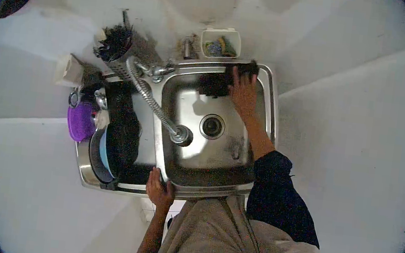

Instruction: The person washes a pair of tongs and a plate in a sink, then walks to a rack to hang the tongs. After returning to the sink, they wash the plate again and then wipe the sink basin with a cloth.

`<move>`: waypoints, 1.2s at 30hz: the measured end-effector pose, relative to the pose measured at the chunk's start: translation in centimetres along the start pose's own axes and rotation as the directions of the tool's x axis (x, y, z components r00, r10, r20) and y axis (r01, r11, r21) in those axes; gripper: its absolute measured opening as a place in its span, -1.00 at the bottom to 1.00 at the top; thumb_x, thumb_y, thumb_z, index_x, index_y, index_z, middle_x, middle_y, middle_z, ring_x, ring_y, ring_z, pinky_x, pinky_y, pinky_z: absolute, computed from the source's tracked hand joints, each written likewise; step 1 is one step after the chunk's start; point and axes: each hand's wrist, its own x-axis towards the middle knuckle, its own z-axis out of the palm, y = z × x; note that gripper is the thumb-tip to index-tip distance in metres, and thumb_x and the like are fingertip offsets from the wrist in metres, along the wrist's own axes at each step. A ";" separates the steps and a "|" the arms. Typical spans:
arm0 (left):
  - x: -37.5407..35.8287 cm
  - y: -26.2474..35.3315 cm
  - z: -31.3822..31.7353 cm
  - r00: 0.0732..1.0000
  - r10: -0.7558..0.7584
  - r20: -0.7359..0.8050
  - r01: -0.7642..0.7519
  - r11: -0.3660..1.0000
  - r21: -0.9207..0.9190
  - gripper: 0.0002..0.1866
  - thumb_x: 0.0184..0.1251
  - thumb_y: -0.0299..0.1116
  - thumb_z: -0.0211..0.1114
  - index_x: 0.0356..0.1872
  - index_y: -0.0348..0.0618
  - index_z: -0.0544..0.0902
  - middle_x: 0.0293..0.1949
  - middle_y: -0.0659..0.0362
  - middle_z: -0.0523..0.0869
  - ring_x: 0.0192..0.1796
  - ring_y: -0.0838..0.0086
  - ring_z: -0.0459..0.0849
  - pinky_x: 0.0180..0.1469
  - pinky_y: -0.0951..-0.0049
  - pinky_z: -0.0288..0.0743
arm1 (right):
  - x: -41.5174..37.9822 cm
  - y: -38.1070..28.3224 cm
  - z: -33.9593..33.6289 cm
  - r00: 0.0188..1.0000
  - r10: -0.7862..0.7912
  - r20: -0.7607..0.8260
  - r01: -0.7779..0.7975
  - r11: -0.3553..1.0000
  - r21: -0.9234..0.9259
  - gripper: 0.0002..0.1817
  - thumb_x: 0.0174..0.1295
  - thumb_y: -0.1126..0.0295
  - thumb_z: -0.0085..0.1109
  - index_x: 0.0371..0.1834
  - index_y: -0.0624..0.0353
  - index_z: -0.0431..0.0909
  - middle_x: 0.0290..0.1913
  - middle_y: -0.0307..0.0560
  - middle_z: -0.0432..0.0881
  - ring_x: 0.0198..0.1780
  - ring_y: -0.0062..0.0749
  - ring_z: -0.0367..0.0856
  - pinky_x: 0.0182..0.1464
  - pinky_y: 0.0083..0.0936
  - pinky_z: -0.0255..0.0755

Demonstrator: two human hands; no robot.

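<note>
My right hand (243,92) reaches to the back right of the steel sink bowl (188,157), fingers stretched out and apart. A dark patch (252,68) lies at its fingertips on the back rim; I cannot make out whether it is a pad or cloth, and shadow blends into it. My left hand (159,192) rests on the front rim by the divider, with its fingers extended and nothing visible in it. Between the hands, a flexible metal faucet (150,97) hangs its spout head over the bowl. The drain (211,126) is uncovered, and wet patches shine around it.
On the left drainboard (144,124) lean pans and a light blue dish (103,152) beside a purple basket (80,120). A perforated utensil holder (129,54) stands at the back left. Behind the bowl sits a white container (221,43) with sponges. White walls enclose the sink.
</note>
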 end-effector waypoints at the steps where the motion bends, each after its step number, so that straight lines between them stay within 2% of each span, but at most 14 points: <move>1: 0.0 0.0 0.0 1.000 -0.011 0.011 0.011 1.000 -0.002 -0.45 0.27 -0.13 0.06 0.20 -0.27 0.36 0.21 -0.06 0.42 0.24 0.06 0.37 0.23 0.11 0.15 | -0.4 2.1 0.5 1.000 0.026 0.008 -0.025 1.000 -0.015 -0.17 0.15 0.15 0.10 0.42 0.16 -0.07 0.05 0.17 0.46 0.20 0.01 0.34 0.36 0.03 -0.09; 4: 0.1 0.3 0.2 0.999 -0.028 0.019 0.028 0.999 -0.024 -0.46 0.30 -0.13 0.03 0.21 -0.28 0.35 0.20 -0.09 0.41 0.22 0.06 0.38 0.20 0.11 0.17 | -0.5 5.7 -0.8 0.983 0.181 0.034 -0.175 0.976 -0.126 -0.17 0.16 0.12 0.10 0.43 0.14 -0.09 0.08 0.19 0.44 0.23 0.02 0.31 0.36 0.02 -0.10; 5: 0.2 0.4 0.1 1.000 -0.018 0.010 0.019 0.999 -0.045 -0.46 0.31 -0.13 0.02 0.21 -0.29 0.34 0.20 -0.10 0.41 0.21 0.05 0.39 0.19 0.11 0.18 | -0.4 6.2 -1.6 0.996 0.076 -0.039 -0.083 0.971 -0.225 -0.15 0.16 0.08 0.10 0.44 0.12 -0.11 0.09 0.21 0.44 0.25 0.04 0.28 0.36 0.00 -0.07; 8: 0.6 1.0 -0.3 0.999 0.043 -0.021 -0.044 0.998 -0.051 -0.46 0.34 -0.14 -0.01 0.22 -0.30 0.33 0.19 -0.14 0.41 0.19 0.04 0.40 0.15 0.11 0.20 | 0.5 7.6 -1.5 0.984 0.180 0.004 -0.179 0.981 -0.079 -0.15 0.16 0.08 0.10 0.43 0.11 -0.10 0.15 0.20 0.39 0.26 0.03 0.27 0.34 -0.01 -0.04; 14: 0.3 1.3 -0.7 0.991 -0.088 0.099 0.093 0.994 -0.052 -0.45 0.32 -0.11 -0.01 0.22 -0.29 0.33 0.20 -0.12 0.40 0.21 0.03 0.38 0.21 0.15 0.15 | -3.9 9.8 -1.2 0.997 0.053 0.064 -0.051 0.998 -0.026 -0.22 0.15 0.19 0.11 0.41 0.14 -0.02 0.13 0.21 0.36 0.22 0.04 0.27 0.31 -0.04 0.03; 16: -0.2 0.4 0.1 0.999 -0.021 0.038 0.022 1.000 -0.020 -0.42 0.30 -0.08 0.00 0.23 -0.27 0.33 0.20 -0.11 0.41 0.21 0.03 0.38 0.22 0.12 0.15 | -7.6 9.4 -2.6 0.993 0.013 0.116 -0.008 0.999 -0.037 -0.28 0.17 0.24 0.07 0.39 0.15 0.03 0.11 0.22 0.37 0.21 0.06 0.27 0.31 -0.04 0.03; 19: 0.0 0.8 -0.4 1.000 -0.003 0.002 0.003 1.000 -0.017 -0.43 0.30 -0.09 0.01 0.21 -0.29 0.35 0.16 -0.11 0.44 0.19 0.04 0.40 0.22 0.11 0.16 | -13.7 6.3 -8.3 0.974 0.008 0.227 -0.001 0.999 -0.032 -0.35 0.21 0.33 0.01 0.38 0.17 0.07 0.06 0.23 0.40 0.20 0.11 0.27 0.31 -0.03 0.03; 21: 0.3 1.0 -0.5 0.998 0.044 -0.041 -0.045 0.998 -0.045 -0.45 0.30 -0.11 0.02 0.18 -0.31 0.37 0.15 -0.11 0.46 0.17 0.03 0.42 0.21 0.12 0.19 | -18.6 4.7 -11.1 0.954 0.060 0.292 -0.079 0.995 0.055 -0.37 0.25 0.35 -0.04 0.39 0.16 0.03 0.03 0.24 0.41 0.20 0.12 0.27 0.33 -0.02 0.00; 26: -0.2 0.6 -0.7 0.988 0.093 -0.125 -0.102 0.993 -0.064 -0.48 0.20 -0.23 0.13 0.16 -0.29 0.40 0.12 -0.09 0.49 0.14 0.05 0.46 0.18 0.13 0.22 | -27.7 -0.3 -16.8 0.851 0.198 0.486 -0.226 0.974 -0.001 -0.37 0.26 0.36 -0.07 0.41 0.15 0.00 0.06 0.25 0.40 0.20 0.12 0.28 0.32 -0.01 0.01; 29: -0.5 0.4 -1.0 0.997 0.033 -0.063 -0.038 0.996 -0.081 -0.44 0.16 -0.24 0.16 0.20 -0.25 0.37 0.14 -0.10 0.47 0.13 0.05 0.46 0.17 0.13 0.22 | -31.9 -3.2 -18.6 0.906 0.214 0.365 -0.234 0.972 0.010 -0.40 0.26 0.37 -0.06 0.38 0.17 0.07 0.06 0.26 0.43 0.19 0.12 0.28 0.32 -0.01 0.02; 30: -0.3 0.0 -0.9 0.995 0.072 -0.071 -0.077 0.995 -0.058 -0.43 0.17 -0.23 0.16 0.21 -0.26 0.35 0.14 -0.11 0.47 0.09 0.03 0.47 0.15 0.11 0.23 | -32.9 -4.5 -18.9 0.910 0.206 0.360 -0.248 0.966 0.074 -0.42 0.24 0.37 -0.04 0.35 0.18 0.11 0.07 0.27 0.43 0.20 0.12 0.28 0.32 -0.01 0.01; 32: -0.6 -0.3 -1.3 1.000 0.021 -0.002 -0.021 0.991 -0.134 -0.44 0.19 -0.25 0.15 0.21 -0.26 0.35 0.13 -0.13 0.47 0.07 0.02 0.48 0.12 0.11 0.25 | -34.5 -6.9 -19.1 0.920 0.187 0.345 -0.268 0.941 0.205 -0.45 0.22 0.36 -0.01 0.30 0.20 0.21 0.08 0.28 0.43 0.21 0.11 0.27 0.33 -0.01 0.00; 34: -0.6 -0.7 -1.5 0.998 -0.037 0.048 0.047 0.976 -0.214 -0.52 0.29 -0.28 0.05 0.21 -0.22 0.35 0.12 -0.11 0.48 0.06 0.03 0.48 0.12 0.14 0.25 | -35.8 -10.8 -16.5 0.974 0.036 0.225 -0.092 0.965 0.246 -0.52 0.17 0.40 0.02 0.19 0.25 0.33 0.03 0.28 0.45 0.18 0.10 0.29 0.32 -0.05 0.04; 36: -0.4 -1.1 -1.8 0.986 -0.149 0.069 0.164 0.921 -0.353 -0.56 0.36 -0.26 -0.04 0.20 -0.22 0.36 0.13 -0.10 0.48 0.08 0.04 0.48 0.16 0.14 0.24 | -30.6 -16.4 -19.1 0.799 -0.033 0.601 -0.244 0.895 0.373 -0.53 0.14 0.39 0.03 0.16 0.24 0.36 -0.03 0.28 0.46 0.15 0.09 0.32 0.33 -0.06 0.03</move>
